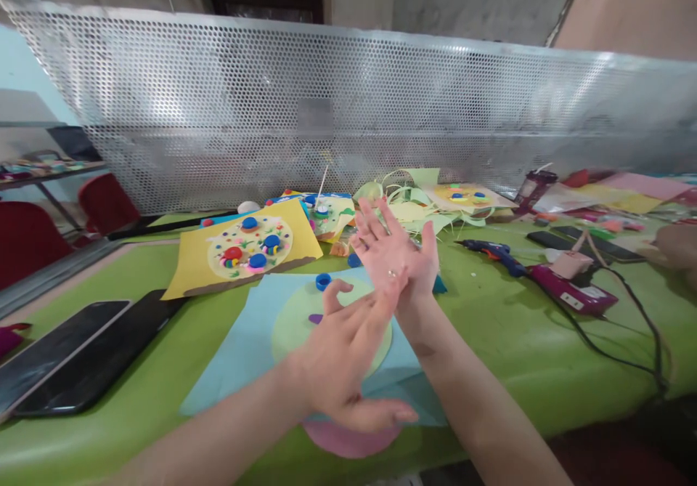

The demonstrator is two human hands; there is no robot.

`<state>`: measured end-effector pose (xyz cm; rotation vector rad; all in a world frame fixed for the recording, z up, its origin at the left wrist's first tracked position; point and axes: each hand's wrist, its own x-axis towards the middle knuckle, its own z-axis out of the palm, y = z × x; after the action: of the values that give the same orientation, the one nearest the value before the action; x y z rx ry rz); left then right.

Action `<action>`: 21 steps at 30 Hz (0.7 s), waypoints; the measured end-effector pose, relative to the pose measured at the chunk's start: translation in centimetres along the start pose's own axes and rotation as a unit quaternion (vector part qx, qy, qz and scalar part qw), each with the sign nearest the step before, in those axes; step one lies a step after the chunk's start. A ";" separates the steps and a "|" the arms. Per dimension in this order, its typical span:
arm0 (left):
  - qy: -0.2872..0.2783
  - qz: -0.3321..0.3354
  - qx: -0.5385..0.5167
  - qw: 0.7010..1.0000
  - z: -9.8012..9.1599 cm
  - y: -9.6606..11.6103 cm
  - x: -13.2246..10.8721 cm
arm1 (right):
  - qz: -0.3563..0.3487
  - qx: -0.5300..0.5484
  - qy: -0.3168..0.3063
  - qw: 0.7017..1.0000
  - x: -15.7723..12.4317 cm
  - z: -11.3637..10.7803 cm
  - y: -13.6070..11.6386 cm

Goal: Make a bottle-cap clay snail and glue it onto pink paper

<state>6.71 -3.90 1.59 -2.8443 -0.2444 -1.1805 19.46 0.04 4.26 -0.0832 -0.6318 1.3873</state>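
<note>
My right hand [393, 250] is held palm up with its fingers spread, above the far edge of a light blue paper sheet [229, 355]. A tiny shiny piece [392, 274], too small to name, lies on that palm. My left hand [348, 348] reaches across palm down, fingers stretched and one slightly bent; a fingertip touches the right palm beside the piece. Below my hands, a pale green paper circle [288, 319] lies on the blue sheet, partly hidden. A blue bottle cap [323, 281] and a small purple piece [315, 319] sit on the circle.
Left stand a yellow card [190, 257] with bottle caps and two dark phone-like slabs [103, 355]. A glue gun [498, 253], a magenta power strip [571, 290] and its cable are right. Paper strips [414, 206] and a lidded cup [536, 188] lie before a perforated metal screen [261, 94].
</note>
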 end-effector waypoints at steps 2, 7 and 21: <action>-0.007 0.020 0.015 1.000 0.1 -0.1 0.0 | 0.005 0.003 -0.006 1.000 -0.1 0.2 0.2; -0.025 -0.061 0.021 0.998 -0.2 -0.6 0.1 | 0.020 -0.015 -0.043 0.999 -0.6 0.6 0.3; 0.010 -0.033 -0.033 0.999 -0.2 -0.7 0.1 | 0.005 -0.009 -0.050 0.999 -0.5 0.6 -0.1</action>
<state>6.52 -3.24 1.75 -2.9011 -0.3071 -1.2502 19.26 -0.63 4.67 -0.0327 -0.7279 1.4026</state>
